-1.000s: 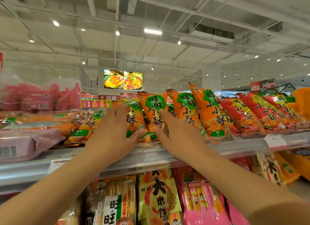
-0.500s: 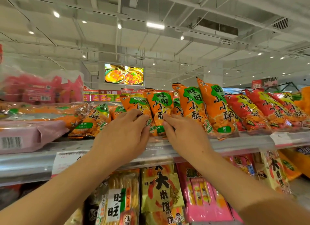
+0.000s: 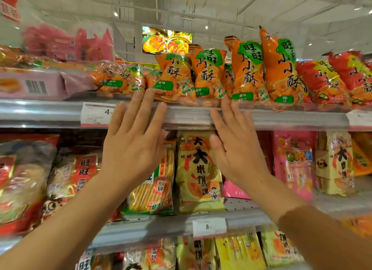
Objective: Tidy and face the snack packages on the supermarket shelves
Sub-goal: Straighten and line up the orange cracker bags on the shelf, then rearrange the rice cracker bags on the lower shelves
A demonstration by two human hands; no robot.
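Observation:
Several orange snack bags with green labels [image 3: 207, 74] stand in a row on the top shelf [image 3: 281, 119], leaning back. Red bags of the same kind [image 3: 322, 82] sit to their right. My left hand [image 3: 134, 140] is held flat with straight fingers, its fingertips at the shelf's front rail just below the orange bags. My right hand [image 3: 235, 148] is also flat and open, fingertips at the rail. Neither hand holds anything. Behind the hands, on the middle shelf, stands a yellow rice-cracker bag [image 3: 197, 169].
Pink boxed goods [image 3: 38, 84] lie at the top shelf's left. White price tags [image 3: 96, 114] clip on the rails. The middle shelf [image 3: 161, 227] carries red bags [image 3: 22, 185] at left and pink and yellow bags [image 3: 296, 163] at right. More yellow packs [image 3: 241, 251] fill the lowest shelf.
Both hands have let go of the orange bags and dropped back to the shelf rail, fingers now straight. The view has tilted down, showing the lower shelves.

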